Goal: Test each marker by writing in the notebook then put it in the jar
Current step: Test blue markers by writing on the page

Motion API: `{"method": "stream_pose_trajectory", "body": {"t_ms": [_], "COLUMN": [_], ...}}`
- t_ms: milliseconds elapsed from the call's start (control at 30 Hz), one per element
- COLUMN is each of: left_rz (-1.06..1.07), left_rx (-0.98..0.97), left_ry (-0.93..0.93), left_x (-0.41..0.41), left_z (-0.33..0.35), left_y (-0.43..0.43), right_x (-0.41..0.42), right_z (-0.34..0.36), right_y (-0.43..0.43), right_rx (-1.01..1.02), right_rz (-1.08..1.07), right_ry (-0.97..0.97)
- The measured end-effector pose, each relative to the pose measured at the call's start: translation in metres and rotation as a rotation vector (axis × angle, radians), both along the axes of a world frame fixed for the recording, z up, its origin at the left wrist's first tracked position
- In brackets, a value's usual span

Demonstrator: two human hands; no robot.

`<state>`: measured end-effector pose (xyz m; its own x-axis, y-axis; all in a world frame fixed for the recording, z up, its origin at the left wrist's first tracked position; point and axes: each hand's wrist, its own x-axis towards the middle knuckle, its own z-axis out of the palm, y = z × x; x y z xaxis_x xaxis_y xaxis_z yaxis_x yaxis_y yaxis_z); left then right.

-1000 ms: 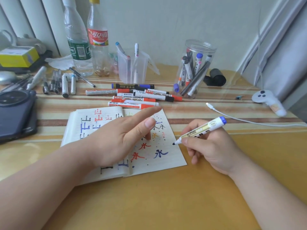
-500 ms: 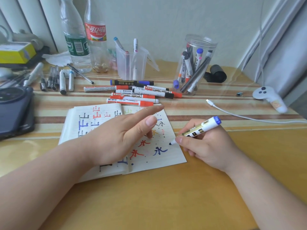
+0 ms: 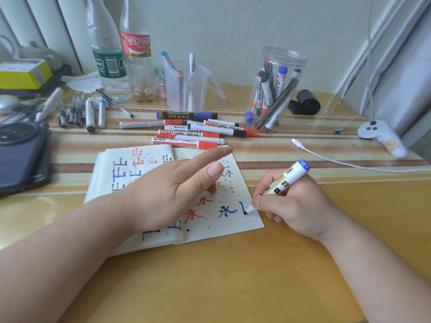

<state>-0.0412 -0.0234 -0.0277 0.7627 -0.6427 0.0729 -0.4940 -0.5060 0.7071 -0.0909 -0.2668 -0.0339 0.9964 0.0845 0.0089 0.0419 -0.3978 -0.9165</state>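
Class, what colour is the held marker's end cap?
The marker has a blue end cap; head view.

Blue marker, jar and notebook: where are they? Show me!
blue marker [image 3: 283, 184]: head view, on its gold-labelled barrel.
jar [image 3: 286, 57]: head view, on its clear wall near the rim.
notebook [image 3: 229, 226]: head view, on the bare lower right page.

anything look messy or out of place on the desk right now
Nothing looks spilled or broken. The notebook lies askew to the stripes on the table, and its right page is speckled with stray ink dots. The markers behind it lie in a loose, overlapping heap rather than in a row.
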Motion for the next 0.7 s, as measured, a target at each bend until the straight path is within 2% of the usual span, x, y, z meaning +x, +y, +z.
{"method": "stream_pose_trajectory", "body": {"t_ms": [233,567,700], "left_rz": [0.000,0.011,0.011], "left_rx": [0.002,0.030,0.036], "left_ry": [0.000,-0.005,-0.003], "left_x": [-0.0003,-0.0006,-0.0010], "left_z": [0.0002,0.0008,0.0016], "left_y": [0.0004,0.0003,0.0000], "right_x": [-0.0002,0.0007,-0.0002], "right_z": [0.0005,-0.0020,-0.0015], "right_y": [-0.0021,-0.0016,-0.0004], "right_rx": [0.069,-0.035,-0.017], "right_rz": [0.013,0.000,0.009], "right_ry": [-0.005,-0.038,-0.036]}}
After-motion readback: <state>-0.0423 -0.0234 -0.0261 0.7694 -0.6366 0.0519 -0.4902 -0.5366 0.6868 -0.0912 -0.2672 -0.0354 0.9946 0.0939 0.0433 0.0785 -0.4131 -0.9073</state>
